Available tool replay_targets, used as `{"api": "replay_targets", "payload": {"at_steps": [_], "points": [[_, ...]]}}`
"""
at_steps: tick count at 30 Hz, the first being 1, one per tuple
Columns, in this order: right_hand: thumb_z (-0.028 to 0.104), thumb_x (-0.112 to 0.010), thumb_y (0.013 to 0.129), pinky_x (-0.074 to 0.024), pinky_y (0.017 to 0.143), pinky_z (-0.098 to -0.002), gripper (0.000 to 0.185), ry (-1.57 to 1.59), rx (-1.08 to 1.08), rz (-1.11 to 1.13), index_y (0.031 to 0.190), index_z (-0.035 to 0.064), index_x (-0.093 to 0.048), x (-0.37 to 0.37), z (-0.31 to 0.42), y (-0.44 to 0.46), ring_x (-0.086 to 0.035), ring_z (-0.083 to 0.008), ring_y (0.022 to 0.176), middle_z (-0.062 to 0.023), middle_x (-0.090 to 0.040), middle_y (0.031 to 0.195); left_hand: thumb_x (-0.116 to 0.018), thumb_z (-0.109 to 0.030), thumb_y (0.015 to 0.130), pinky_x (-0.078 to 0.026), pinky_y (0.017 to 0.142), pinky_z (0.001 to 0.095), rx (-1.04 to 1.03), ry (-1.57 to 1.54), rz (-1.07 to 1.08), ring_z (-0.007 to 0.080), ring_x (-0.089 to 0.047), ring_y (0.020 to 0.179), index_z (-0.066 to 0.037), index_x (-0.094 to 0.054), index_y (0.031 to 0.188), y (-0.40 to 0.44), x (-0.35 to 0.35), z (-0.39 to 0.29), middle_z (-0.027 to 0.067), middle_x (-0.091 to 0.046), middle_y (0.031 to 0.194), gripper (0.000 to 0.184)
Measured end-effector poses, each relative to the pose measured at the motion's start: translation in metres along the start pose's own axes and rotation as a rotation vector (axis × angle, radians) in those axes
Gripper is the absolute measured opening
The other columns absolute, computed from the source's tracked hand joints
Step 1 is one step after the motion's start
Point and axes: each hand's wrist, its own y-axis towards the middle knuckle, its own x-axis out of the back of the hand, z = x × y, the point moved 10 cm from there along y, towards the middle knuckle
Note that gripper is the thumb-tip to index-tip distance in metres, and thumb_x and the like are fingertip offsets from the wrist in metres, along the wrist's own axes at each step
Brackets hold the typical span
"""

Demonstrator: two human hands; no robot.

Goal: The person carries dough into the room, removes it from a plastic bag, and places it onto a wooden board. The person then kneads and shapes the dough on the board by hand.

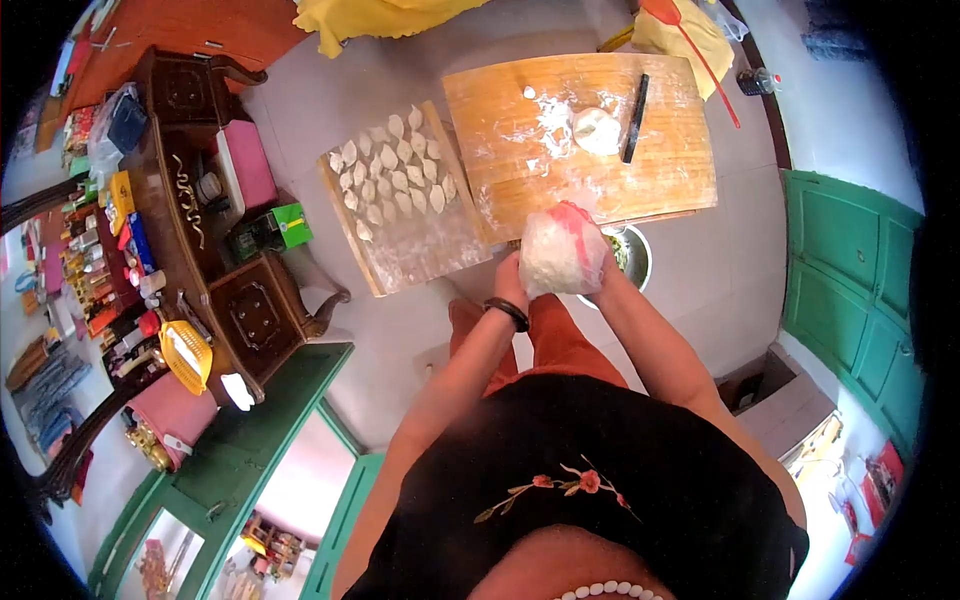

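Between my two hands is a clear plastic bag of flour (552, 255) with red print near its top, held over the near edge of a large wooden board (490, 110). My left hand (511, 281) grips the bag's left side, a dark bracelet on the wrist. My right hand (606, 277) is closed around its right side, fingers partly hidden by the bag. Farther back on the board lie a pale round piece of dough (597, 131), a dark rolling pin (635, 118) and scattered flour. Partly behind my right hand stands a metal bowl (642, 262) with something green inside.
Left of the large board, a smaller floured board (420, 255) carries rows of shaped dumplings (400, 181). A carved dark wooden cabinet (262, 318) stands at the left. A red fly swatter (705, 70) lies over a yellow cloth (690, 40) at the back right. Green doors (840, 280) are at the right.
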Motion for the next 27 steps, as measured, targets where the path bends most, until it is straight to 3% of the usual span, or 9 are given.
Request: {"api": "replay_targets", "payload": {"at_steps": [3, 6, 9, 14, 17, 20, 21, 24, 27], "points": [[0.031, -0.036, 0.095, -0.0475, 0.091, -0.0491, 0.042, -0.224, 0.198, -0.207, 0.122, 0.0038, -0.052, 0.047, 0.053, 0.038, -0.058, -0.0326, 0.103, -0.0163, -0.059, 0.115, -0.070, -0.016, 0.078, -0.051, 0.059, 0.0284, -0.357, 0.652, 0.046, 0.0148, -0.062, 0.073, 0.001, -0.065, 0.093, 0.004, -0.019, -0.017, 0.0094, -0.066, 0.089, 0.024], [0.026, -0.038, 0.094, -0.0510, 0.087, -0.0458, 0.038, -0.466, 0.406, -0.350, 0.124, 0.0060, -0.051, 0.060, 0.103, 0.079, -0.060, -0.0298, 0.100, -0.0152, -0.059, 0.110, -0.061, -0.018, 0.088, -0.051, 0.069, 0.0259, 0.043, 0.458, 0.070, 0.0132, -0.061, 0.086, -0.003, -0.058, 0.110, 0.005, -0.005, 0.018, 0.0043, -0.063, 0.102, 0.027], [0.026, -0.040, 0.094, -0.0527, 0.085, -0.0433, 0.036, -0.580, 0.548, -0.386, 0.121, 0.0053, -0.051, 0.070, 0.150, 0.144, -0.061, -0.0281, 0.098, -0.0143, -0.060, 0.109, -0.058, -0.015, 0.090, -0.051, 0.059, 0.0235, 0.001, 0.351, 0.005, 0.0116, -0.062, 0.080, -0.002, -0.057, 0.109, 0.001, 0.026, 0.018, 0.0043, -0.062, 0.094, 0.023], [0.029, -0.038, 0.097, -0.0531, 0.084, -0.0401, 0.034, -0.478, 0.618, -0.518, 0.117, 0.0057, -0.053, 0.073, 0.177, 0.243, -0.061, -0.0243, 0.098, -0.0118, -0.060, 0.111, -0.053, -0.015, 0.093, -0.050, 0.069, 0.0263, 0.027, 0.372, -0.103, 0.0136, -0.060, 0.087, -0.002, -0.056, 0.111, -0.019, 0.089, 0.015, 0.0063, -0.062, 0.101, 0.022], [0.031, -0.036, 0.098, -0.0530, 0.084, -0.0387, 0.036, -0.392, 0.747, -0.588, 0.118, 0.0056, -0.051, 0.130, 0.197, 0.300, -0.061, -0.0221, 0.098, -0.0105, -0.059, 0.111, -0.050, -0.015, 0.094, -0.049, 0.071, 0.0270, 0.064, 0.368, -0.164, 0.0144, -0.060, 0.089, -0.003, -0.056, 0.112, -0.028, 0.114, 0.026, 0.0072, -0.061, 0.105, 0.022], [0.031, -0.039, 0.098, -0.0524, 0.085, -0.0379, 0.035, -0.721, 0.827, -0.757, 0.119, 0.0054, -0.050, 0.209, 0.219, 0.330, -0.059, -0.0216, 0.102, -0.0086, -0.058, 0.112, -0.049, -0.016, 0.094, -0.048, 0.071, 0.0270, 0.090, 0.350, -0.179, 0.0139, -0.058, 0.088, -0.003, -0.055, 0.112, -0.036, 0.125, 0.039, 0.0074, -0.060, 0.106, 0.022], [0.027, -0.048, 0.095, -0.0529, 0.081, -0.0426, 0.031, -0.573, 0.766, -0.843, 0.118, 0.0058, -0.051, 0.147, 0.177, 0.289, -0.057, -0.0241, 0.101, -0.0076, -0.058, 0.109, -0.050, -0.016, 0.094, -0.048, 0.071, 0.0272, 0.108, 0.339, -0.182, 0.0136, -0.058, 0.087, -0.003, -0.055, 0.112, -0.038, 0.127, 0.041, 0.0073, -0.060, 0.106, 0.023], [0.019, -0.054, 0.090, -0.0537, 0.072, -0.0435, 0.027, -0.795, 0.684, -0.639, 0.114, 0.0075, -0.053, 0.144, 0.179, 0.292, -0.058, -0.0262, 0.092, -0.0093, -0.058, 0.107, -0.050, -0.017, 0.094, -0.048, 0.070, 0.0267, 0.117, 0.282, -0.209, 0.0128, -0.057, 0.084, -0.004, -0.054, 0.112, -0.041, 0.133, 0.034, 0.0066, -0.061, 0.104, 0.023], [0.016, -0.057, 0.086, -0.0537, 0.065, -0.0406, 0.025, -0.810, 0.440, -0.818, 0.110, 0.0082, -0.054, 0.130, 0.177, 0.257, -0.059, -0.0251, 0.081, -0.0113, -0.057, 0.103, -0.052, -0.016, 0.094, -0.050, 0.069, 0.0260, 0.014, 0.208, -0.252, 0.0136, -0.059, 0.087, -0.004, -0.056, 0.111, -0.042, 0.150, 0.024, 0.0061, -0.062, 0.104, 0.021]]}}
